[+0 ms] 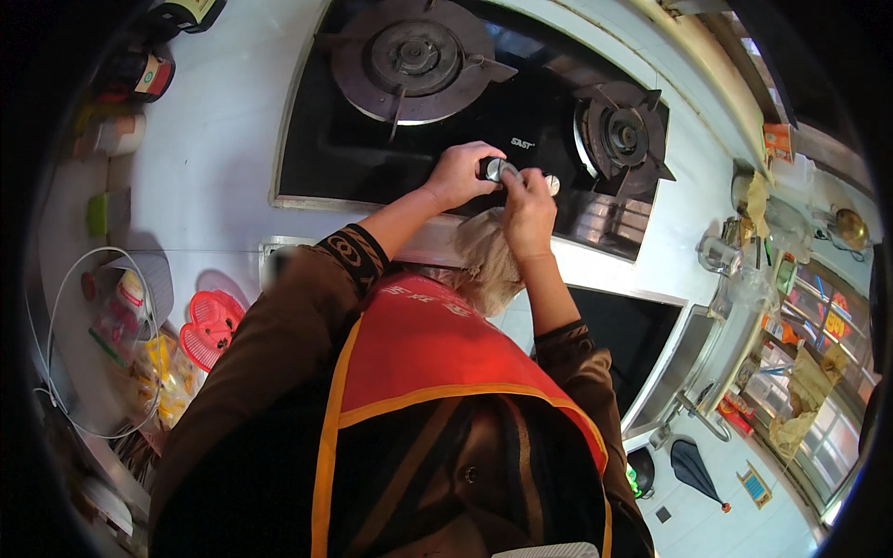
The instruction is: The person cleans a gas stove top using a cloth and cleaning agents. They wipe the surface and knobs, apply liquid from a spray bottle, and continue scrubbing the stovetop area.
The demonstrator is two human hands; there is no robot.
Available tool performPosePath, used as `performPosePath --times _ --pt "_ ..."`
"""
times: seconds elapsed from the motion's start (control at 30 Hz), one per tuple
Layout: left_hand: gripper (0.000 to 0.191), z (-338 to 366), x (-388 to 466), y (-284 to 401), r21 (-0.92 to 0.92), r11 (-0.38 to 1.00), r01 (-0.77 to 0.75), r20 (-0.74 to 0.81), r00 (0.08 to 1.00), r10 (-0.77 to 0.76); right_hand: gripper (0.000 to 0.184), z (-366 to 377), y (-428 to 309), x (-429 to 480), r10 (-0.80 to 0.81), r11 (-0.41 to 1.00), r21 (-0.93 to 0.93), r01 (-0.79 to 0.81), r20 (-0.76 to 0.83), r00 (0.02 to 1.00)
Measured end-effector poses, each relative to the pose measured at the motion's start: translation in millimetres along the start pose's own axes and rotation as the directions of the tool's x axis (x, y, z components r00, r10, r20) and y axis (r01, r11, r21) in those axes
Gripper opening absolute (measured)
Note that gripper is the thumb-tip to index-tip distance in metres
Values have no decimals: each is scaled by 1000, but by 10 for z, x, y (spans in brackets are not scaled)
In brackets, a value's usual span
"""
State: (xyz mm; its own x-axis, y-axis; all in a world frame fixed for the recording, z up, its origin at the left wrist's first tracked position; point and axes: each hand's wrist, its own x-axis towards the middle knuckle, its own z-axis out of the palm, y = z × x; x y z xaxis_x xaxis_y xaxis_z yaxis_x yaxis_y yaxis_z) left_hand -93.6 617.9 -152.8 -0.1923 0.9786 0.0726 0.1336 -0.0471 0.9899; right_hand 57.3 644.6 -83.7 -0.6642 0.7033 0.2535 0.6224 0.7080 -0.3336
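My left hand [462, 174] grips a black stove knob [494, 169] with a silver face, at the front of a black glass gas hob [335, 164]. Close against it, my right hand [528, 213] has its fingertips at the knob's face, with a greyish bit of material between them. A beige cloth [488, 261] hangs from beneath the right palm, over the counter's front edge; the palm hides how it is held. Beside the right fingers sits a second silver knob [552, 184], partly covered.
A large burner [416, 56] and a smaller burner [623, 136] rise from the hob. Bottles [150, 75] line the counter at far left, near a red plastic basket [209, 328]. To the right are a steel sink [673, 370] and a cluttered window ledge. A red apron [446, 349] covers my front.
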Motion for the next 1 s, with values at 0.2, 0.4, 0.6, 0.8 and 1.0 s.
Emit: performPosePath --times 0.2,0.4,0.6,0.8,1.0 --pt "39 -5 -10 13 1 999 -37 -6 999 37 25 -27 12 9 -19 1000 15 19 -5 1000" --pt "39 -12 5 2 0 1000 5 17 1000 -5 23 4 -6 25 -129 990 39 132 -68 989" --pt "41 -23 -1 0 21 1000 -11 21 1000 10 27 -1 -28 27 -17 999 40 16 25 1000" --pt "40 -4 -7 -25 34 998 -51 11 999 50 31 22 -42 82 -52 998 22 51 18 999" --pt "41 -24 9 3 21 1000 23 38 999 -24 29 11 5 119 -84 996 27 82 66 994"
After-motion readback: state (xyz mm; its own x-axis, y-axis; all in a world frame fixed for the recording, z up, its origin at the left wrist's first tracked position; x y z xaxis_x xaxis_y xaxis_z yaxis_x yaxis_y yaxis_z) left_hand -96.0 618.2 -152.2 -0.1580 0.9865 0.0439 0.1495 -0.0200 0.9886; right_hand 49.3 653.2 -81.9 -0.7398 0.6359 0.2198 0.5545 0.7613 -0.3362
